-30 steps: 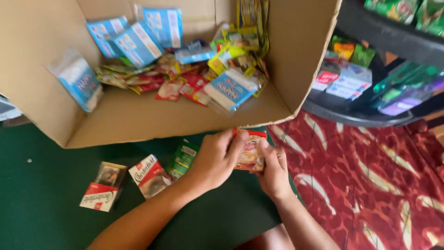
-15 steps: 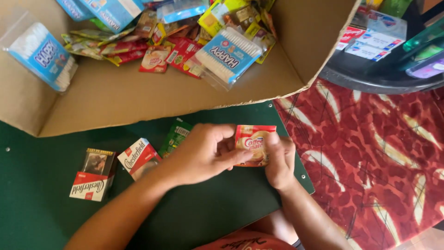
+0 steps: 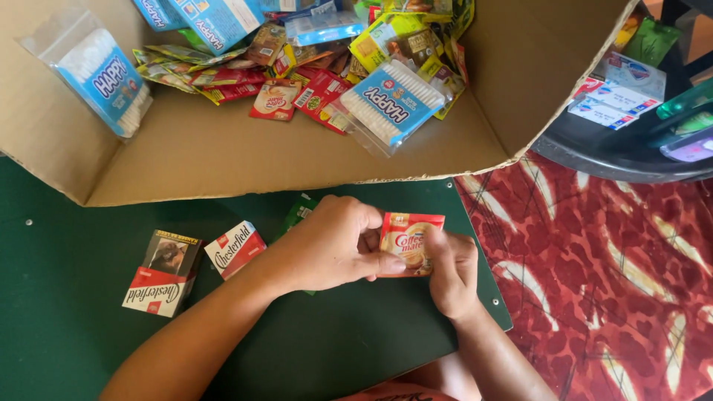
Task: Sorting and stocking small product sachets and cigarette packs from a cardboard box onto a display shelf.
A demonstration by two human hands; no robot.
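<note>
On the green board (image 3: 74, 341), two red-and-white cigarette packs (image 3: 162, 272) lie at the left. Beside them, the left hand (image 3: 330, 243) pinches a small red-and-orange sachet (image 3: 410, 243) by its left edge, a green packet (image 3: 298, 212) under the hand. The right hand (image 3: 450, 271) grips the sachet's right side, just below the open cardboard box (image 3: 223, 160).

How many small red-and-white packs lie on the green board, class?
2, both left of the left hand: one pack nearer the left edge, the other pack beside it. None seem hidden.
</note>
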